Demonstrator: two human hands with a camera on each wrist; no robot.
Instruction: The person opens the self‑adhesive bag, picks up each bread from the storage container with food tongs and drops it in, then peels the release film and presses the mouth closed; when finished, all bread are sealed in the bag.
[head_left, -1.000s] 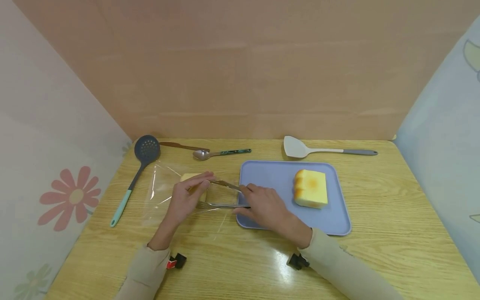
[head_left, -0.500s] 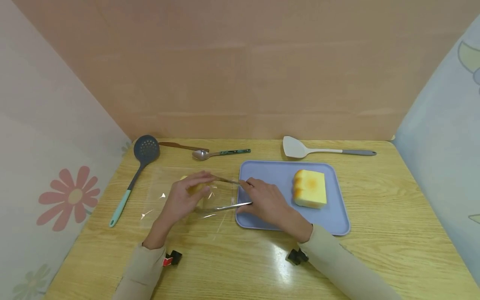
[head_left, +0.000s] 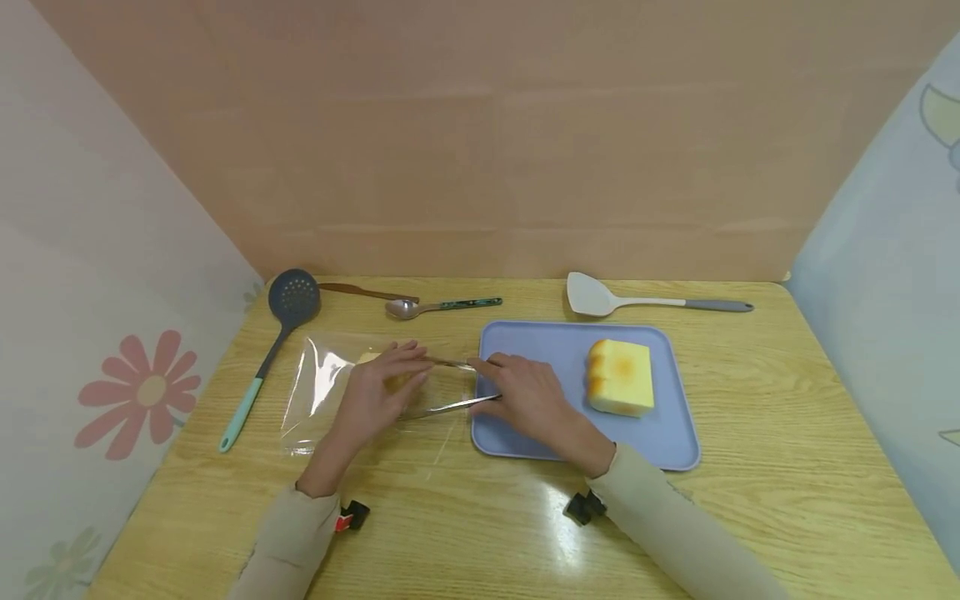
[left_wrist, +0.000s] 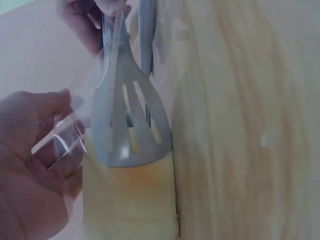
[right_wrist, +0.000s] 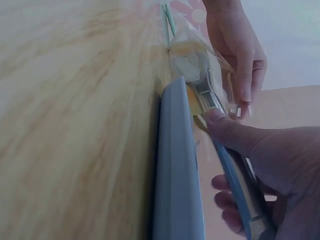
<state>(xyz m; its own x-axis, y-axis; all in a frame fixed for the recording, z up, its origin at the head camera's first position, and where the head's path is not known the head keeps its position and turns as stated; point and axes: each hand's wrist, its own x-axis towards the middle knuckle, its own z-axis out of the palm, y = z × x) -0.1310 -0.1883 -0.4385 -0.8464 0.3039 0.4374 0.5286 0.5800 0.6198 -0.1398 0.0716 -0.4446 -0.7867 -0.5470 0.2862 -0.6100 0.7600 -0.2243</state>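
Note:
In the head view my left hand [head_left: 371, 404] is over a clear plastic bag [head_left: 311, 400] and pinches the bag's edge near its mouth. Inside the bag lies a block of bread [left_wrist: 130, 197], largely covered by the hand from above. My right hand [head_left: 531, 404] grips metal food tongs [head_left: 453, 407], which reach leftward into the bag. Their slotted, spatula-shaped head [left_wrist: 131, 159] lies over the bread in the left wrist view. A second bread piece [head_left: 621, 377] rests on a blue tray [head_left: 551, 346], whose left part is under my right hand.
A slotted skimmer [head_left: 293, 298] with a mint handle lies at the left. Behind the bag are a brown knife [head_left: 367, 292] and a spoon [head_left: 405, 309] with a dark patterned handle. A white spatula [head_left: 590, 294] lies behind the tray, along the back wall.
The tongs' arms have spread and changed angle slightly, and my right hand has shifted a little. The bag has flexed, its glare moving. My left hand stays almost in place and covers more of the bread.

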